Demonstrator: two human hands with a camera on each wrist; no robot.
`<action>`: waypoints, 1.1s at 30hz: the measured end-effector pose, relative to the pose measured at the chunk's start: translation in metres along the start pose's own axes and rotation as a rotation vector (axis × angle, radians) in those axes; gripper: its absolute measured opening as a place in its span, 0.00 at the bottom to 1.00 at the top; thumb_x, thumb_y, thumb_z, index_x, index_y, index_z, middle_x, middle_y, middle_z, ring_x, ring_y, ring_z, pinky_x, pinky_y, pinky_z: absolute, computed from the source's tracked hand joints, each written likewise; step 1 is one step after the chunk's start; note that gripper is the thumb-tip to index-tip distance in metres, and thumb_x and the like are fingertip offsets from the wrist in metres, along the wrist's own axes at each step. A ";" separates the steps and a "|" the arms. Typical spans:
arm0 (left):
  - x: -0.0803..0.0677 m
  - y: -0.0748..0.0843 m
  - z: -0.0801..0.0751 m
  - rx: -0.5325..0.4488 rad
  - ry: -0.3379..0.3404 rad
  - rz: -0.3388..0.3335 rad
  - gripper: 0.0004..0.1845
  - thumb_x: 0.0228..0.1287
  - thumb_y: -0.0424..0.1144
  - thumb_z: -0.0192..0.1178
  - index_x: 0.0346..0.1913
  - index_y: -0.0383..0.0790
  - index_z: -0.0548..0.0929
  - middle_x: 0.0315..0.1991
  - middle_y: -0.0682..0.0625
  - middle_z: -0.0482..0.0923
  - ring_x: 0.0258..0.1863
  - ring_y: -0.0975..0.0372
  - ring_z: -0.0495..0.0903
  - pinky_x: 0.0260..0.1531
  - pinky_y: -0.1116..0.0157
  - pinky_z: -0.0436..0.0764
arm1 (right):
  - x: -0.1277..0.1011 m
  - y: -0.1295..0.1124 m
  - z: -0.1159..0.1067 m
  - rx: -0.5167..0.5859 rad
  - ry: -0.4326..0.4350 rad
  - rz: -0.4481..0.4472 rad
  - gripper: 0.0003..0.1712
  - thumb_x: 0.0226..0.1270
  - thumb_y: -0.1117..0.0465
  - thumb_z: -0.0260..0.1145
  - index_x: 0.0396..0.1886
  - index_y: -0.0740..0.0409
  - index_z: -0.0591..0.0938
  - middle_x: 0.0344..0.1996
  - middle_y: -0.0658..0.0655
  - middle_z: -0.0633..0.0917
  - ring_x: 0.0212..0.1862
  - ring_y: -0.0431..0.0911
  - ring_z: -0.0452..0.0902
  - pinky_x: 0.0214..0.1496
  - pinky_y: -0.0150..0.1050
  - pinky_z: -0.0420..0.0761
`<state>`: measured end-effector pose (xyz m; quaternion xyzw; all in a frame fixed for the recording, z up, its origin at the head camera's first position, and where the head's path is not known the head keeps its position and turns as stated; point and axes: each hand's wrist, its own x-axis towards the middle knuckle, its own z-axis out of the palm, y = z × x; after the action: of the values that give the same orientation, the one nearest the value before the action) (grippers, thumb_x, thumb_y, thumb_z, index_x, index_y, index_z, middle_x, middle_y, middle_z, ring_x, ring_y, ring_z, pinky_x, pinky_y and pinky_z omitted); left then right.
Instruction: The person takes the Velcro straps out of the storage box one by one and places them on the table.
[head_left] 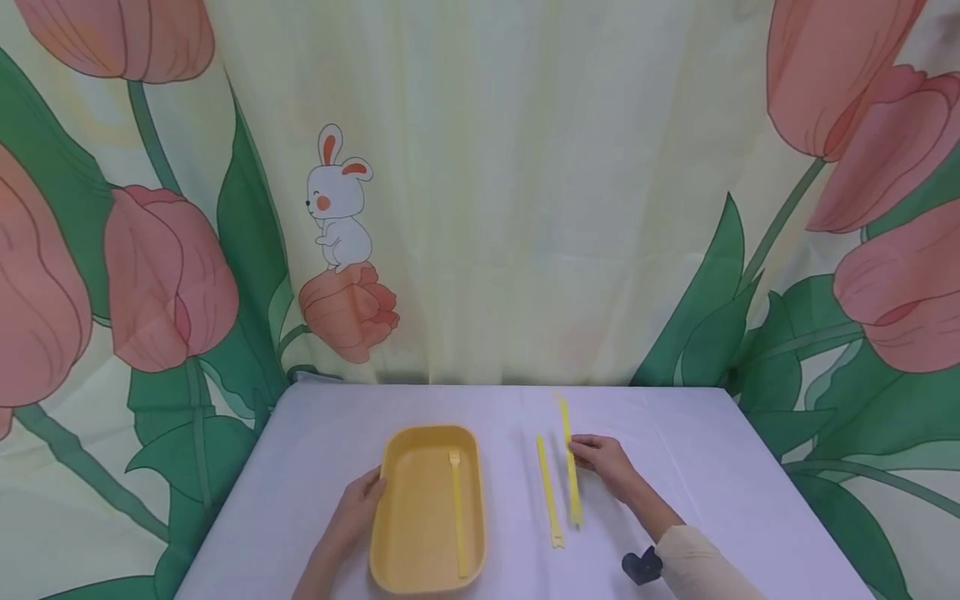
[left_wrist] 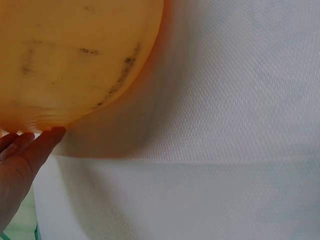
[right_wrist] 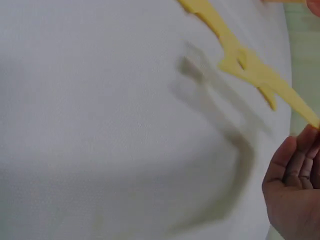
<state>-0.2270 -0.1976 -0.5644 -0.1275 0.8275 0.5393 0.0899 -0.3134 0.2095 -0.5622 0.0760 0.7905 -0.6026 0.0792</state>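
My left hand (head_left: 357,510) grips the left rim of a yellow-orange tray (head_left: 392,533). In the left wrist view, its fingers (left_wrist: 42,147) lie against the tray's outer wall, and the scuffed underside shows. A thin yellow strip with a notched end (head_left: 459,517) lies inside the tray, towards its right side. To the tray's right, my right hand (head_left: 607,465) pinches a second yellow strip (head_left: 572,483) between thumb and fingers. Just left of that one is another yellow strip (head_left: 548,492), notched at its near end. The right wrist view shows yellow strips (right_wrist: 260,72) overlapping above the white cloth.
A white cloth (head_left: 675,433) covers the table. Near the right sleeve (head_left: 701,562) is a dark heart-shaped thing (head_left: 642,567). Behind the table hangs a curtain (head_left: 525,208) printed with tulips and a rabbit.
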 end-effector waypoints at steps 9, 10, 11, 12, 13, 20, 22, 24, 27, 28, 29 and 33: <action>0.001 -0.002 -0.001 -0.034 0.002 0.003 0.26 0.75 0.44 0.43 0.68 0.30 0.61 0.67 0.36 0.60 0.66 0.43 0.57 0.61 0.43 0.61 | -0.002 0.017 -0.010 -0.234 0.014 0.195 0.20 0.60 0.59 0.68 0.47 0.70 0.81 0.27 0.55 0.83 0.27 0.44 0.75 0.27 0.32 0.77; 0.001 -0.003 -0.001 -0.034 0.003 0.006 0.26 0.75 0.44 0.43 0.68 0.30 0.61 0.67 0.35 0.60 0.66 0.43 0.57 0.61 0.43 0.62 | -0.002 0.018 -0.010 -0.245 0.019 0.210 0.20 0.60 0.59 0.68 0.47 0.70 0.81 0.27 0.55 0.83 0.27 0.44 0.75 0.27 0.32 0.77; 0.001 -0.003 -0.001 -0.042 0.003 0.003 0.26 0.75 0.44 0.43 0.68 0.31 0.61 0.67 0.36 0.60 0.66 0.43 0.58 0.61 0.43 0.62 | -0.002 0.019 -0.010 -0.254 0.026 0.224 0.20 0.60 0.59 0.67 0.47 0.70 0.80 0.26 0.55 0.83 0.27 0.44 0.76 0.27 0.31 0.77; 0.001 -0.003 -0.001 -0.043 0.000 0.007 0.26 0.75 0.44 0.43 0.68 0.31 0.61 0.67 0.36 0.60 0.66 0.43 0.58 0.61 0.43 0.62 | -0.001 0.019 -0.010 -0.264 0.033 0.235 0.20 0.60 0.59 0.67 0.47 0.70 0.80 0.26 0.55 0.83 0.27 0.44 0.76 0.27 0.31 0.76; 0.001 -0.003 -0.001 -0.046 0.002 0.005 0.26 0.75 0.44 0.43 0.68 0.31 0.61 0.67 0.36 0.60 0.66 0.43 0.58 0.61 0.43 0.62 | -0.001 0.020 -0.009 -0.275 0.039 0.243 0.19 0.60 0.59 0.67 0.46 0.70 0.80 0.25 0.54 0.83 0.27 0.44 0.76 0.26 0.31 0.76; 0.002 -0.006 -0.001 -0.042 -0.008 0.009 0.26 0.75 0.44 0.43 0.68 0.31 0.61 0.67 0.36 0.60 0.66 0.43 0.58 0.61 0.42 0.62 | 0.001 0.018 -0.005 -0.322 0.068 0.272 0.15 0.59 0.61 0.67 0.39 0.70 0.82 0.20 0.53 0.83 0.22 0.42 0.76 0.23 0.30 0.73; 0.002 -0.006 -0.001 -0.043 -0.015 0.015 0.27 0.75 0.44 0.42 0.68 0.31 0.61 0.67 0.36 0.60 0.66 0.43 0.58 0.61 0.42 0.62 | 0.001 0.018 -0.004 -0.319 0.075 0.279 0.14 0.59 0.61 0.67 0.38 0.70 0.82 0.19 0.54 0.83 0.22 0.42 0.76 0.22 0.30 0.75; 0.001 -0.006 0.000 -0.049 -0.020 0.019 0.27 0.75 0.44 0.42 0.68 0.31 0.60 0.67 0.36 0.60 0.66 0.43 0.57 0.61 0.42 0.61 | 0.001 0.017 -0.003 -0.307 0.078 0.282 0.13 0.59 0.63 0.67 0.37 0.71 0.81 0.20 0.55 0.83 0.21 0.42 0.77 0.23 0.30 0.77; 0.000 -0.004 0.000 -0.053 -0.019 0.016 0.27 0.75 0.44 0.42 0.68 0.31 0.61 0.67 0.36 0.60 0.66 0.43 0.58 0.61 0.43 0.61 | 0.001 0.017 -0.002 -0.301 0.094 0.288 0.13 0.59 0.63 0.67 0.37 0.70 0.80 0.20 0.56 0.82 0.22 0.42 0.78 0.23 0.30 0.79; 0.000 -0.004 0.000 -0.055 -0.020 0.020 0.26 0.75 0.44 0.42 0.68 0.31 0.61 0.67 0.36 0.60 0.66 0.43 0.58 0.61 0.43 0.61 | 0.001 0.017 -0.002 -0.303 0.097 0.286 0.12 0.59 0.64 0.67 0.37 0.71 0.80 0.21 0.56 0.82 0.22 0.42 0.78 0.23 0.30 0.80; -0.001 -0.004 0.000 -0.056 -0.018 0.022 0.26 0.75 0.44 0.42 0.68 0.31 0.61 0.67 0.36 0.60 0.66 0.43 0.58 0.61 0.43 0.61 | 0.001 0.017 -0.002 -0.306 0.098 0.283 0.12 0.59 0.64 0.67 0.37 0.71 0.79 0.21 0.56 0.82 0.21 0.42 0.78 0.24 0.30 0.80; -0.003 -0.004 0.000 -0.061 -0.019 0.045 0.26 0.75 0.43 0.42 0.68 0.30 0.61 0.67 0.36 0.60 0.66 0.43 0.58 0.61 0.43 0.63 | 0.000 0.019 -0.001 -0.332 0.103 0.247 0.11 0.58 0.65 0.68 0.35 0.70 0.80 0.20 0.56 0.81 0.20 0.42 0.77 0.23 0.30 0.80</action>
<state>-0.2231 -0.1989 -0.5666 -0.1065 0.8125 0.5674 0.0814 -0.3093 0.2158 -0.5802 0.1890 0.8666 -0.4450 0.1233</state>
